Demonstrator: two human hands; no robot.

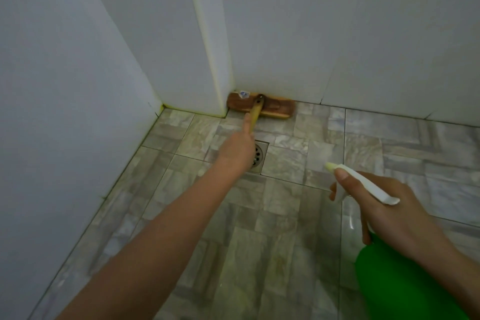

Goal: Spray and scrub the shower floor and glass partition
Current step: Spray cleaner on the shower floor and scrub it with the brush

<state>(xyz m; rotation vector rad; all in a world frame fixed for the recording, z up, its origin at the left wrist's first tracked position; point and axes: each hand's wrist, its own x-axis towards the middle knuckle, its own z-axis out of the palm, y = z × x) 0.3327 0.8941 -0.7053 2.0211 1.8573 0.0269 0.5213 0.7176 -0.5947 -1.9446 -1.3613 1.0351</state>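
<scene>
I am gripping the brush [261, 109] by its handle, left hand [237, 149] wrapped round it. My arm is reaching far so the head is pressing where floor [259, 254] is meeting wall [324, 34], just right of the jutting corner, likely because grime gathers there. The head's long axis is running left to right along the wall, and the handle is slanting back toward me. My right hand [384, 205] is clamping the bottle [384, 280], fingers curling at the trigger. The nozzle is pointing far-left at tiles near the drain [260, 157], probably readying the next patch.
</scene>
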